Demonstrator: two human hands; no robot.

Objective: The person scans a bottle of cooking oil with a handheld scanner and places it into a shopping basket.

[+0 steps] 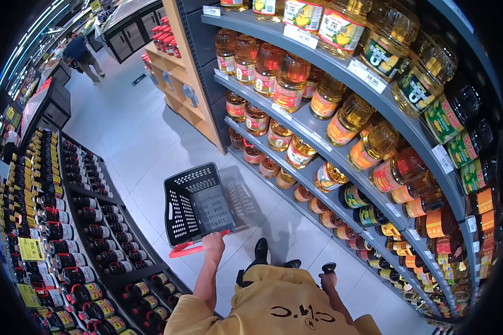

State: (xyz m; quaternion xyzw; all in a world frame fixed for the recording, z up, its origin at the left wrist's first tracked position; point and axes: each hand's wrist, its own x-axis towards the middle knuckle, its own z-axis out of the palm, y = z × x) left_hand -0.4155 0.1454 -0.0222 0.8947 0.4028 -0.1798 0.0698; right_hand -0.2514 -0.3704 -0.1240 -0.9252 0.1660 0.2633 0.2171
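My left hand is closed around the red handle of a black perforated shopping basket. The basket hangs or rests tilted in front of me, with its open side facing up; nothing shows inside it. On the other side of my body, my right hand is closed on a small dark object with a rounded end, whose kind I cannot make out. That hand is low at my side, apart from the shelves. My yellow shirt and dark shoes show below.
Curved grey shelves on the right carry large bottles of cooking oil. Racks of dark sauce bottles stand on the left. A wooden shelf unit with red-lidded jars is ahead. Further off along the tiled aisle is a person.
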